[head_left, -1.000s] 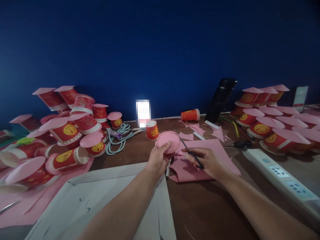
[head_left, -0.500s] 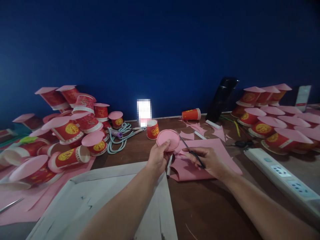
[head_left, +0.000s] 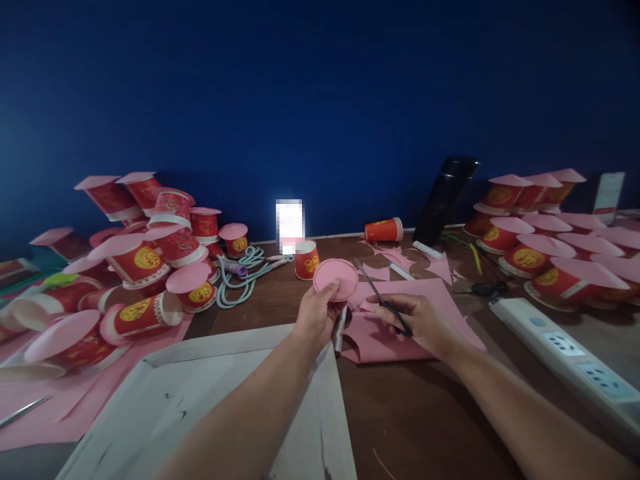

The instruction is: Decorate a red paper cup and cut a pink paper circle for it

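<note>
My left hand [head_left: 316, 317] pinches a round pink paper disc [head_left: 343, 275], thumb on its face and fingers behind. A ring runs just inside the disc's edge, and what lies behind it is hidden. A pair of black-handled scissors [head_left: 387, 307] is in my right hand [head_left: 417, 321], its blades pointing up and left, a little apart from the disc. Under my right hand lies a pink paper sheet [head_left: 445, 320]. Just behind the disc stands a red paper cup [head_left: 306, 260], upside down. Pink paper scraps [head_left: 395, 257] and white sticks [head_left: 427, 250] are scattered beyond.
Red cups topped with pink discs [head_left: 145, 257] pile up at left; more cups [head_left: 530, 257] stand at right. A white board [head_left: 200, 380] lies front left, a power strip [head_left: 565, 347] at right. A black flask [head_left: 445, 200], tipped cup [head_left: 384, 230] and coiled cable [head_left: 240, 280] sit further back.
The whole view has shifted very slightly. The disc and scissors stay in my hands, almost unmoved, with the scissors' tip slightly further from the disc.
</note>
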